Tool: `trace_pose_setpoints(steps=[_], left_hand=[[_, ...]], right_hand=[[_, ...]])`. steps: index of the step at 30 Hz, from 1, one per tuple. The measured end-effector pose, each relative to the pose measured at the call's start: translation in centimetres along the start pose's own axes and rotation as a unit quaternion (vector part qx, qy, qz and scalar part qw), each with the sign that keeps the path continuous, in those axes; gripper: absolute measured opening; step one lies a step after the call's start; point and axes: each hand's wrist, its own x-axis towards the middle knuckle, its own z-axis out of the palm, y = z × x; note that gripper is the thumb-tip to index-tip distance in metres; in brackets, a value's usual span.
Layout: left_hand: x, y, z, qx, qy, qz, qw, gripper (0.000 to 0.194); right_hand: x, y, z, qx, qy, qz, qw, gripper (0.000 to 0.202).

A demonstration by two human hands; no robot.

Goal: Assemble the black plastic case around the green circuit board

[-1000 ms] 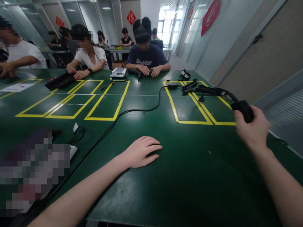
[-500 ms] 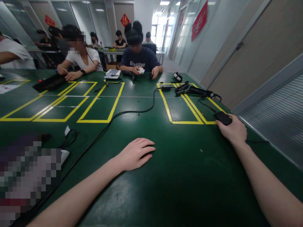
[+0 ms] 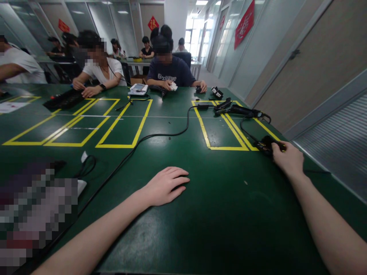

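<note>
My left hand (image 3: 168, 186) lies palm down on the green tabletop (image 3: 206, 214), its fingers a little apart and nothing in it. At the right, my right hand (image 3: 289, 160) grips a small black box (image 3: 267, 146) by its right side. The box is tipped so that a face with some small yellow marks shows; its exact kind I cannot make out. A thin black cord reaches the box from the black hand-held device (image 3: 242, 110) lying behind it. My thumb and fingertips are partly hidden by the box.
Yellow tape outlines (image 3: 228, 148) mark the table. A long black cable (image 3: 155, 135) curves across it to the lower left, beside a blurred-out item (image 3: 43, 214). Across the table, one person (image 3: 174, 70) holds a white piece; another (image 3: 100, 72) handles a black tray (image 3: 61, 100).
My right hand has turned the black box over from its smooth face to a more detailed one. My left hand rests as before. The person opposite has raised a dark item slightly.
</note>
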Motion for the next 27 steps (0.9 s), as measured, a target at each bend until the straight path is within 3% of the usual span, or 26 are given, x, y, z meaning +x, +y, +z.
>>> trace_pose_setpoints(steps=[3,6,13,23,27], left_hand=[[0.0,-0.1,0.1,-0.001,0.001,-0.001,1.0,0.028],[0.0,-0.1,0.2,0.0,0.003,0.002,1.0,0.027],[0.0,-0.1,0.1,-0.003,-0.001,-0.001,1.0,0.028],[-0.1,0.0,0.0,-0.005,0.0,-0.001,1.0,0.028],[-0.1,0.0,-0.1,-0.011,-0.002,-0.004,1.0,0.028]], right_hand=[[-0.2,-0.5,-0.5,0.005,-0.019,0.07,0.997,0.049],[-0.7,-1.2,-1.0,0.015,-0.028,0.085,0.996,0.054],[-1.7,-2.4,-1.7,0.069,-0.009,0.006,0.998,0.066],[-1.5,-2.7,-2.5,0.073,0.006,-0.013,0.997,0.044],[-1.7,-2.7,-2.4,0.065,0.009,-0.013,0.998,0.053]])
